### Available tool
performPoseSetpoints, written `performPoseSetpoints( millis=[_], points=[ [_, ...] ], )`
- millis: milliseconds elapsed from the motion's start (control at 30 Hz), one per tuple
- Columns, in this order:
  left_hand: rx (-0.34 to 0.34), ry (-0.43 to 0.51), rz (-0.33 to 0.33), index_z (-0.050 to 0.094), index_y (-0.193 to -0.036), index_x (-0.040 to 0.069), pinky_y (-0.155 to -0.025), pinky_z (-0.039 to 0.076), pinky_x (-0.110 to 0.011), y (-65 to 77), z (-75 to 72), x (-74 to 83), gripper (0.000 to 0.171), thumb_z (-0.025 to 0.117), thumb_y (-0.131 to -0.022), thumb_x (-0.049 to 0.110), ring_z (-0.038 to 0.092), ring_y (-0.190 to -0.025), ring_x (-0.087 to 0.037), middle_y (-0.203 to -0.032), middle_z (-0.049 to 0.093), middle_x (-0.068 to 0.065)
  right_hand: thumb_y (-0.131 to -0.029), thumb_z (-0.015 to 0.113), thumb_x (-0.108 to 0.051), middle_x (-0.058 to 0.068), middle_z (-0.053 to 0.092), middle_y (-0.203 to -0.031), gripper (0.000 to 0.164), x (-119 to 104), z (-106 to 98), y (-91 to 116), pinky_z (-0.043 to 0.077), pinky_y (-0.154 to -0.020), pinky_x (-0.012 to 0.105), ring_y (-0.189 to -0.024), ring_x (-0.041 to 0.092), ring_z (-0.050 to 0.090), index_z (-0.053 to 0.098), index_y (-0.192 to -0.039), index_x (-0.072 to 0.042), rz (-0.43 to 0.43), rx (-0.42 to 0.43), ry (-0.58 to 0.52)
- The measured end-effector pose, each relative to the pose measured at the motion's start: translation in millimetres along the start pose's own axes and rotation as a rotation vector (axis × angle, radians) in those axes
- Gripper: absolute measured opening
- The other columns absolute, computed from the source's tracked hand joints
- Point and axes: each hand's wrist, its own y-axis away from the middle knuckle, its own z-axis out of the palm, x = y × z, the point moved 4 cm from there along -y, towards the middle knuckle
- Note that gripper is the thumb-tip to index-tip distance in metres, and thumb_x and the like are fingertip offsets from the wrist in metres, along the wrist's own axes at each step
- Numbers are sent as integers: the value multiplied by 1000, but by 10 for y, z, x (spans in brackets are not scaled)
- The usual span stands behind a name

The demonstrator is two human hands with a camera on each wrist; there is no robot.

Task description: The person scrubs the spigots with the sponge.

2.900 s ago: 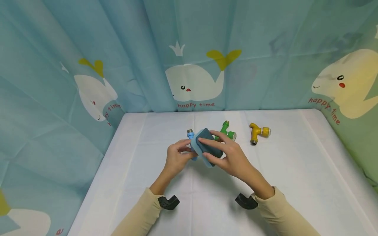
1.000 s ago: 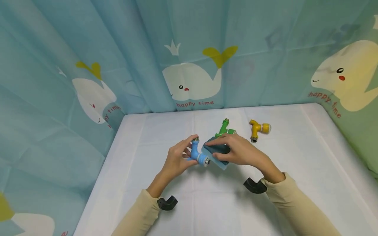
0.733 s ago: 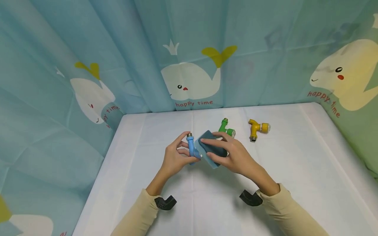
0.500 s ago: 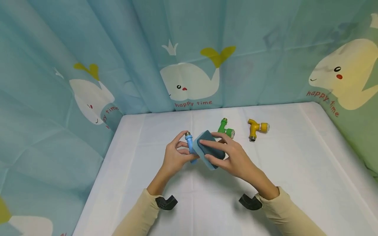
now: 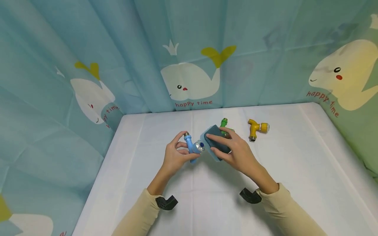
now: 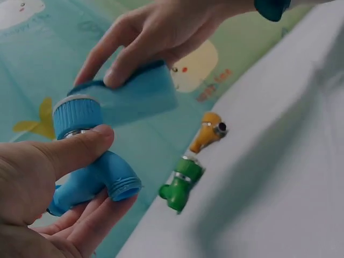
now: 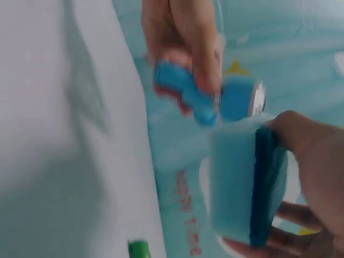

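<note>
My left hand (image 5: pixel 175 154) grips a light blue tap (image 5: pixel 189 144) above the table, fingers around its body and the thumb across it. The tap's ribbed knob points toward the other hand, its clear end showing a dark blue centre. In my right hand (image 5: pixel 240 153) is a two-layer sponge (image 5: pixel 218 141), pinched between thumb and fingers, pale blue on one side and dark teal on the other. The sponge's pale side faces the tap knob, a small gap apart in the head view. In the right wrist view the sponge (image 7: pixel 234 183) sits close by the knob (image 7: pixel 239 98).
A green tap (image 5: pixel 224 123) lies on the white-covered table (image 5: pixel 153 131) behind the sponge, partly hidden by it. Further right lies a yellow tap (image 5: pixel 256 129). A blue curtain (image 5: pixel 133 59) with whale prints hangs along the back and left.
The sponge has moved off the tap's knob, up and to the right, uncovering the knob's end. Earlier the left hand turned the tap; in the last half second it has stayed nearly still.
</note>
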Motion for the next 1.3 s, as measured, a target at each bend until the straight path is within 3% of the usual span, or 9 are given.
performPoseSetpoints(
  millis=[233,367,567,733,867,1000,1133,1233,1300],
  points=[
    [-5,-7,36,49,-151,21,-64,59,-29,-8,-7,32,90,92,-73,4,73,-70,-21,-94,70,-12,-88,83,-26,20,58,-138,46,-57,7,-31,55,-60,32,-99,29,67,72,-133,-24,-72,-16,26],
    [-23,96,-34,47,-150,24,-67,59,-30,13,17,-8,94,92,-71,0,72,-73,-20,-98,70,-13,-85,86,-20,21,58,-138,49,74,-9,5,61,-68,39,-98,29,68,72,-131,-21,5,10,26],
    [-71,303,-130,36,-152,19,-79,60,-32,31,93,-77,86,82,-83,-5,74,-93,-23,-117,70,-22,-84,86,-13,19,57,-139,51,89,9,61,62,-80,49,-108,34,68,72,-132,-18,47,51,-130],
    [-92,467,-135,29,-154,13,-78,61,-35,59,122,-112,71,63,-96,-10,72,-91,-21,-117,67,-24,-85,85,-14,20,57,-139,49,102,70,95,61,-81,51,-113,36,66,72,-132,-17,87,28,-158],
    [-80,512,-125,27,-155,8,-74,61,-29,79,105,-136,67,58,-99,-11,74,-90,-21,-117,67,-18,-86,84,-15,21,58,-139,48,166,100,111,61,-83,52,-118,38,63,71,-133,-16,128,11,-166],
    [-77,534,-120,31,-151,-2,-73,61,-25,98,72,-169,62,59,-97,-13,75,-92,-21,-117,68,-19,-88,83,-16,20,58,-140,48,219,129,119,62,-74,45,-116,36,64,70,-134,-18,156,2,-141],
    [-59,515,-62,41,-144,-2,-75,62,-31,102,59,-164,56,64,-94,-14,75,-90,-21,-110,72,-16,-85,85,-14,21,57,-140,50,163,149,118,60,-69,44,-106,33,67,71,-133,-17,80,68,-85],
    [-49,454,57,47,-139,-2,-77,63,-41,96,64,-109,56,70,-90,-13,76,-86,-23,-101,73,-14,-86,84,-20,24,55,-141,48,58,178,87,61,-70,45,-102,33,67,72,-133,-19,-28,93,3],
    [-48,391,153,49,-136,-3,-78,63,-45,97,68,-59,56,73,-87,-13,75,-85,-24,-98,72,-17,-87,84,-23,25,55,-140,47,21,192,54,60,-64,43,-100,34,66,72,-133,-21,-44,85,54]
  ],
)
